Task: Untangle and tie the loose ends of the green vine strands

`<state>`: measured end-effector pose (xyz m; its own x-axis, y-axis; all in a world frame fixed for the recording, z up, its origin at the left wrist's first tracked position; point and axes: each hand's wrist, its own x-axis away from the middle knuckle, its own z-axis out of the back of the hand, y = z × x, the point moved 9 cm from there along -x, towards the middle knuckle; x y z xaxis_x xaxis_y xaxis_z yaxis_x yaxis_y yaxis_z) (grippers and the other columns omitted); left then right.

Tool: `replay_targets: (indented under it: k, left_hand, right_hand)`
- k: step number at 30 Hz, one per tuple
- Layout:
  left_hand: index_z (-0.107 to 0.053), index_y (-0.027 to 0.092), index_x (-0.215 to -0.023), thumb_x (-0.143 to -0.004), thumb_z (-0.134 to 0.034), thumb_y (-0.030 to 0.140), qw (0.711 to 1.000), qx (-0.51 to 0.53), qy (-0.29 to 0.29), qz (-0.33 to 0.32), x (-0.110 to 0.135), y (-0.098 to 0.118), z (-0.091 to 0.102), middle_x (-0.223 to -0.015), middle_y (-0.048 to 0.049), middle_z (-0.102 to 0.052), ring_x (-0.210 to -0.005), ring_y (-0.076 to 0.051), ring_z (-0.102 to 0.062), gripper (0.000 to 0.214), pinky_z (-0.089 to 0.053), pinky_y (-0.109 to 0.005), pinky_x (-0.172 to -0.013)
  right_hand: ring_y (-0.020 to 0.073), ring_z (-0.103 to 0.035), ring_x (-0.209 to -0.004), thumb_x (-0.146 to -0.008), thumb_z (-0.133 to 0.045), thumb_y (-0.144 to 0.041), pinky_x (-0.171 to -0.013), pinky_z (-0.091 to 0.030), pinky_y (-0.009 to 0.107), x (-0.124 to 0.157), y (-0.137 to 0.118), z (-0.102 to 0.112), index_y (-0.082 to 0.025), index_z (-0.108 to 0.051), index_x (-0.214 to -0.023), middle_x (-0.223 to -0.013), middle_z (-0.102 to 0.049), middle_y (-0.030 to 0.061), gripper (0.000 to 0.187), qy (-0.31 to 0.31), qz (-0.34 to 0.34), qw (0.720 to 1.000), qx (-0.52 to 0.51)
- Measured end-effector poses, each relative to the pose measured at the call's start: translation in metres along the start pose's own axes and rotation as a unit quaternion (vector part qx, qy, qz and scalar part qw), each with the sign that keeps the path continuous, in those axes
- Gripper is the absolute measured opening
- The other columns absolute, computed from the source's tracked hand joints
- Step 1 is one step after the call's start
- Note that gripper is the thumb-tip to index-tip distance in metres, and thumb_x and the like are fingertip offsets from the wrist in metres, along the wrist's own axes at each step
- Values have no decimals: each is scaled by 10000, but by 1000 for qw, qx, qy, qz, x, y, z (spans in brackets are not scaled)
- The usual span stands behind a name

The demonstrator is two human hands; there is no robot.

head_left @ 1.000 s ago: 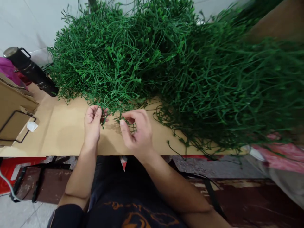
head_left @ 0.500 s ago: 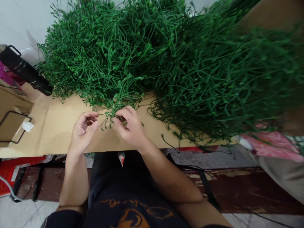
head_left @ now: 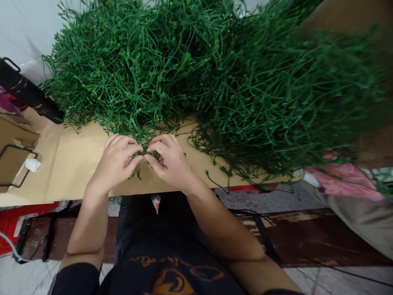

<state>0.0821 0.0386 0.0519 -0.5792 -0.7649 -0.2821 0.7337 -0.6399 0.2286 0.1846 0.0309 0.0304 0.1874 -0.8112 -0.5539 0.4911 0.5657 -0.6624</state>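
Note:
A large heap of green plastic stems [head_left: 132,78], thin and branching with small knobby tips, covers the back of the cardboard-topped table [head_left: 76,164]. At the heap's front edge, my left hand [head_left: 118,159] pinches a green stem between thumb and fingers. Close beside it, my right hand [head_left: 167,159] grips the same small cluster, thumb and forefinger pressed together. The fingertips of both hands nearly meet. Just what lies between them is partly hidden by the fingers.
A black bottle [head_left: 30,94] leans at the left by the heap. Before it are a cardboard box [head_left: 15,135] and a black wire frame [head_left: 20,184] with a white scrap. Another person's arm [head_left: 346,24] is at the right, near a pink cloth [head_left: 346,180].
My left hand has moved right and closed on the stems beside my right hand. My right hand stays almost in place. The view has shifted slightly.

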Motion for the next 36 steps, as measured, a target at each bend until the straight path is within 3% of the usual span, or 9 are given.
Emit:
replay_targets:
  k: [3, 9, 15, 18, 24, 29, 36]
  left_hand:
    - [-617, 210, -903, -820, -511, 292, 999, 20, 34, 1, 2, -6, 5, -1006, -57, -616, -1022, -218, -551, 158, -365, -432, -977]
    - [-602, 186, -899, -813, -521, 233, 987, 45, 149, 50, 9, -22, 25, -1104, -83, -566, -1131, -225, -511, 126, -402, -398, -970]
    - [-604, 200, -906, -839, -503, 241, 988, 82, 128, 39, 9, -15, 13, -1122, -75, -606, -1152, -215, -517, 128, -406, -398, -970]
    - [-595, 199, -877, -843, -487, 234, 983, 120, 131, 39, 9, -11, 11, -1014, -60, -657, -1100, -209, -558, 118, -416, -389, -950]
    - [-578, 201, -812, -838, -484, 275, 982, 88, 155, 62, 9, -19, 10, -731, -23, -622, -722, -163, -556, 122, -426, -314, -730]
    - [-600, 203, -805, -831, -490, 261, 976, 89, 186, 73, 7, -29, 8, -722, -20, -626, -710, -163, -541, 128, -394, -310, -718]
    - [-615, 205, -793, -838, -472, 263, 975, 95, 178, 95, 5, -36, -3, -713, -23, -628, -699, -166, -534, 161, -385, -310, -705]
  right_hand:
    - [168, -503, -761, -823, -538, -299, -712, -397, 325, -2, 6, -3, -191, -556, -785, -743, -568, 29, 116, -37, -23, 998, -35]
    - [136, -507, -700, -839, -510, -224, -676, -410, 279, -6, 8, 8, -176, -559, -741, -693, -564, 17, 120, -7, -16, 999, -48]
    - [128, -541, -728, -846, -506, -252, -679, -435, 266, -5, 5, 0, -172, -578, -893, -790, -597, 33, 118, -27, -23, 995, -95]
    - [114, -513, -679, -854, -489, -241, -641, -409, 252, -5, 2, -7, -177, -574, -824, -732, -578, 14, 111, -63, -20, 993, -97]
    - [96, -448, -621, -889, -424, -303, -601, -367, 244, -6, 7, -6, -169, -505, -697, -637, -479, -9, 248, -64, -59, 983, -164]
    - [83, -438, -590, -894, -395, -424, -570, -376, 232, -3, 12, -9, -169, -472, -672, -622, -458, -14, 346, -56, -104, 947, -299]
    - [96, -462, -631, -863, -454, -445, -592, -414, 247, 1, 18, -12, -168, -509, -686, -661, -471, 1, 333, -43, -122, 946, -298]
